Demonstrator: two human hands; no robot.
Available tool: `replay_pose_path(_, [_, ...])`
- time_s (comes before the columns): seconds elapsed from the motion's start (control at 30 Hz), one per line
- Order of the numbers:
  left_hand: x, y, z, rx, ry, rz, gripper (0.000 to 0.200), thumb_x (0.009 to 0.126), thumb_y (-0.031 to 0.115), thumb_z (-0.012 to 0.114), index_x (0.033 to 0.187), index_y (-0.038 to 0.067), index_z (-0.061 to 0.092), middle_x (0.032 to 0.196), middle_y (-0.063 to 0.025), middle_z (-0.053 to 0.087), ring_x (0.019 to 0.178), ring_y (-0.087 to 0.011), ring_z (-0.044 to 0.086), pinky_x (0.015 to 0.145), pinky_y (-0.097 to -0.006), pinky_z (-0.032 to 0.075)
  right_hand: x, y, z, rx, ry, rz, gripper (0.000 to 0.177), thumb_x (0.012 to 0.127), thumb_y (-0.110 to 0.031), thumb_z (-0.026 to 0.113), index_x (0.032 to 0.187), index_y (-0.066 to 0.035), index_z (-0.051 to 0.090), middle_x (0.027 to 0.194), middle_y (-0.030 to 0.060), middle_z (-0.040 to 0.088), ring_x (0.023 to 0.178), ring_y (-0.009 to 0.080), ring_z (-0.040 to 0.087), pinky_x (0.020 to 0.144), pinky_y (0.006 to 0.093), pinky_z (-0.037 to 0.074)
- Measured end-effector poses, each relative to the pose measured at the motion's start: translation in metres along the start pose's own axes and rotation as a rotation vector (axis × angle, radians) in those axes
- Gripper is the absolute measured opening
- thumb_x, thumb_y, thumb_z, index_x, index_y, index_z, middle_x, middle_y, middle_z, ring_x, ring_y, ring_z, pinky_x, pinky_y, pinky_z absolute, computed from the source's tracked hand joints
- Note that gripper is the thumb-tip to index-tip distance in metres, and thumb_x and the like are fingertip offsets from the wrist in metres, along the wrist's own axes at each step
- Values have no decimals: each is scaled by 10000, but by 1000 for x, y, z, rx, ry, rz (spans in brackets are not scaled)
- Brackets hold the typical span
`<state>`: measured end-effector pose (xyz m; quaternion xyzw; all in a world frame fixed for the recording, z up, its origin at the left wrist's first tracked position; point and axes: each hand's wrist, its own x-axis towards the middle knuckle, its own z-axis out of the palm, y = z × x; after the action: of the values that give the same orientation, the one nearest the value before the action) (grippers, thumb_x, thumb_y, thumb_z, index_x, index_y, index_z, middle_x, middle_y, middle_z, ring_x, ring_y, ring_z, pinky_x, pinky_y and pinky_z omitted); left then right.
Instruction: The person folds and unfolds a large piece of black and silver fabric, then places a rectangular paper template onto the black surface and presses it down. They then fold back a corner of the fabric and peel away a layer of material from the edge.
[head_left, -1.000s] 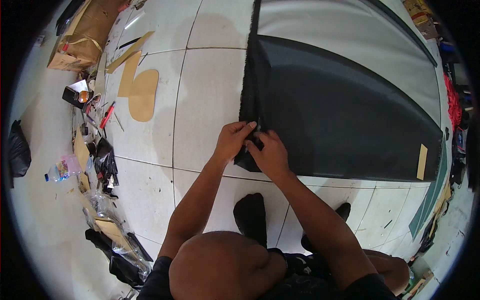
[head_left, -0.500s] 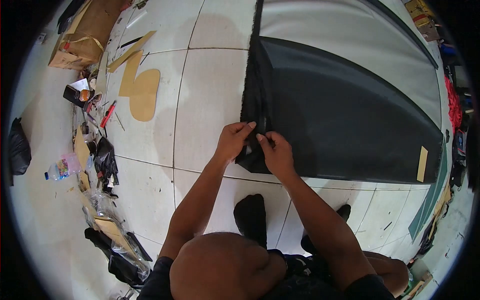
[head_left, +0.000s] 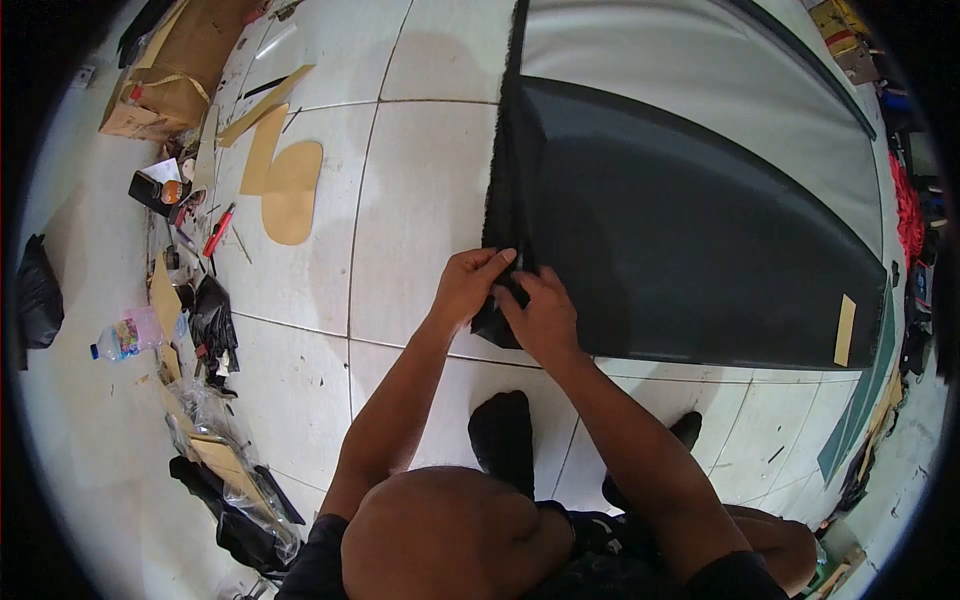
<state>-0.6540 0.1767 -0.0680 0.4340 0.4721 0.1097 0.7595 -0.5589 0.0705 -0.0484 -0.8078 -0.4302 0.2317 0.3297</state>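
A large dark panel with a curved upper edge (head_left: 690, 240) lies on the floor. Along its left side runs a strip of black material (head_left: 510, 170) with a ragged outer edge. My left hand (head_left: 470, 285) is closed on this black edge near the panel's lower left corner, thumb and fingers pinched together. Close beside it, my right hand (head_left: 543, 315) has its fingers bent at the same edge, thumb pointing toward the left hand. The fingertips nearly meet there, and what lies between them is mostly hidden.
Light grey sheeting (head_left: 620, 50) spreads beyond the panel's curve. A tan strip (head_left: 845, 330) lies on the panel's right end. Tan cut pieces (head_left: 292, 195), a red cutter (head_left: 218, 228), a plastic bottle (head_left: 120, 338) and a cardboard box (head_left: 180, 75) lie to the left.
My right hand has shifted left and slightly down, closer to my left hand. My left hand stays almost in place at the black edge.
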Motion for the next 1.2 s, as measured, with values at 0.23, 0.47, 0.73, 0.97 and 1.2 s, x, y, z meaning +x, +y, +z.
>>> replay_pose_path(0.23, [2, -6, -3, -65, -10, -5, 254, 901, 261, 650, 744, 61, 632, 690, 34, 536, 629, -63, 534, 610, -226, 488, 8, 4, -5, 107, -88, 246, 252, 790, -242, 712, 840, -3, 652, 830, 168, 612, 787, 321, 610, 708, 398, 478])
replay_pose_path(0.47, [2, -3, -1, 22, 40, -15, 280, 903, 309, 641, 789, 54, 659, 705, 23, 566, 665, -77, 531, 634, -255, 484, 3, 11, -5, 231, -32, 200, 240, 863, -225, 655, 901, 9, 615, 782, 189, 605, 737, 343, 610, 683, 403, 468])
replay_pose_path(0.73, [0, -1, 2, 25, 61, -17, 290, 896, 320, 650, 812, 43, 669, 686, 27, 535, 637, -71, 507, 601, -244, 465, 1, 11, 1, 134, 30, -38, 172, 844, -145, 621, 978, -39, 598, 939, 165, 595, 854, 360, 608, 746, 437, 484])
replay_pose_path(0.97, [-1, -5, -8, -41, -54, -14, 354, 918, 361, 606, 777, 37, 631, 696, 7, 541, 631, -78, 503, 605, -237, 455, 1, -12, -8, 1, -43, 77, 206, 791, -183, 665, 925, -36, 613, 922, 145, 595, 865, 335, 609, 736, 429, 487])
replay_pose_path(1.2, [-12, -6, 1, -115, 130, 166, 292, 917, 242, 592, 1029, -25, 629, 871, -47, 614, 802, -112, 564, 738, -258, 469, 0, 6, 2, 97, 35, 92, 177, 812, -151, 651, 899, -21, 569, 876, 158, 622, 822, 353, 619, 725, 423, 482])
